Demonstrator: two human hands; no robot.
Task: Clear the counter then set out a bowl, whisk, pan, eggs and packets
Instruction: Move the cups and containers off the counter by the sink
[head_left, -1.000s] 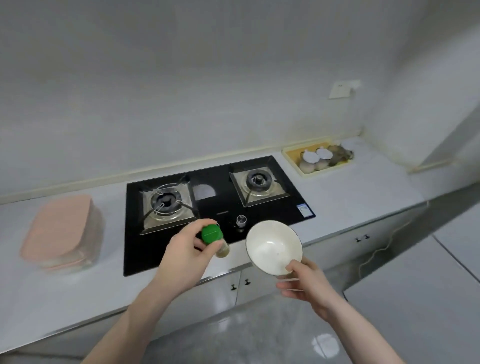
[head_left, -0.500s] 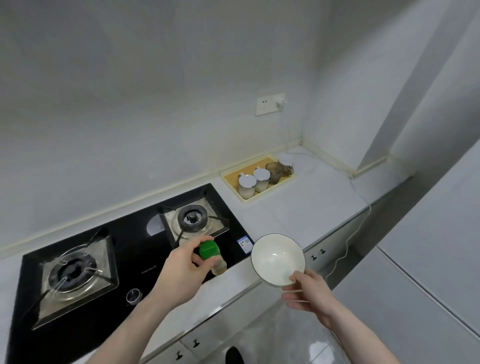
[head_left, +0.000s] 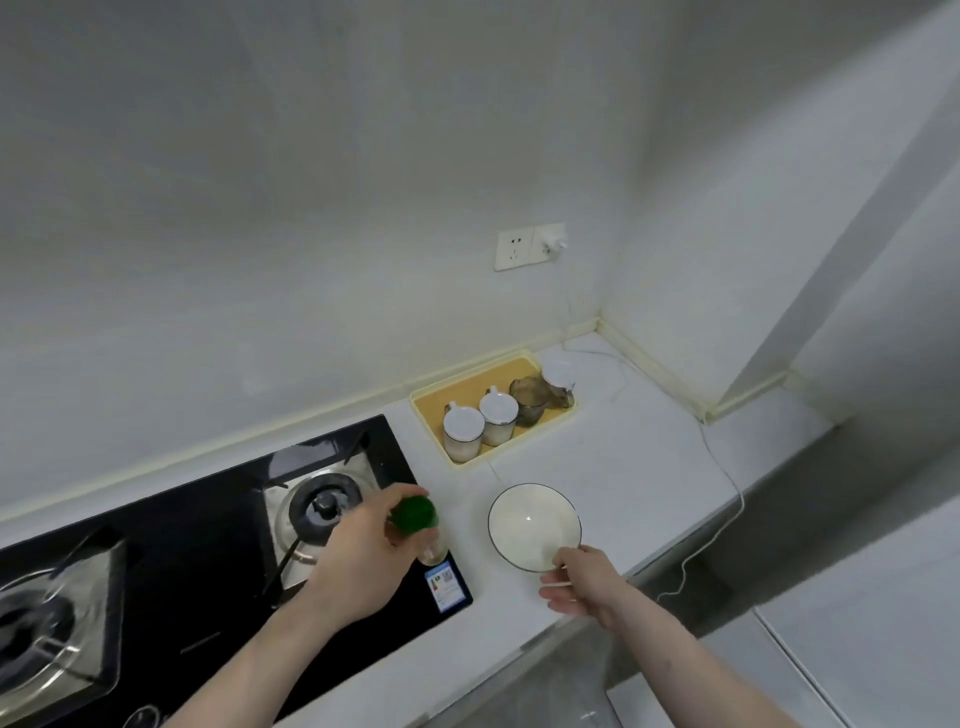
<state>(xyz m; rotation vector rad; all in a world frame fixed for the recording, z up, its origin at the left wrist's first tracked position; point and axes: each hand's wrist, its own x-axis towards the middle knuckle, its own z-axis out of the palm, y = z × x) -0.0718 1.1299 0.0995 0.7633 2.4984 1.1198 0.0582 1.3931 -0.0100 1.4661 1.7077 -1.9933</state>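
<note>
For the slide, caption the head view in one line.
Left hand holds a green-capped bottle and right hand a white bowl above the counter.

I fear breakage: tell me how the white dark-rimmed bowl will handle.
The white dark-rimmed bowl looks like glazed ceramic, so probably rigid, fragile and somewhat slippery. The right hand pinches only its near rim, so it may tilt. It appears empty, hence likely fairly light.

We see a white bowl (head_left: 530, 525) with a dark rim; a green cap (head_left: 414, 513); a black hob (head_left: 208, 545); a yellow tray (head_left: 470, 387); a white, faintly veined counter (head_left: 649, 457).
</note>
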